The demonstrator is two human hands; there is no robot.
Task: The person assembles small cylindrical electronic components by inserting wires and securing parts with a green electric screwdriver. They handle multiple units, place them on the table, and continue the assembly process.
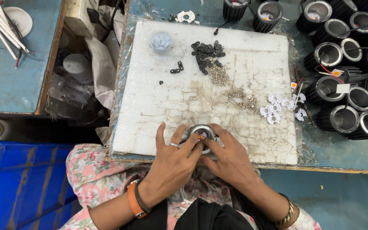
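A round lamp housing with a shiny metal rim (202, 130) stands at the near edge of a white foam board (158, 106). My left hand (173, 159) wraps its left side, fingers on the rim, with a ring and an orange wristband. My right hand (231, 157) grips its right side, fingers curled over the rim. A small orange part shows between my fingertips at the rim.
On the board lie a heap of small black clips (207, 53), piles of screws (219, 76), white plastic rings (277, 106) and a round grey disc (161, 41). Several black finned lamp housings (341, 85) crowd the right. A blue crate (22, 183) sits lower left.
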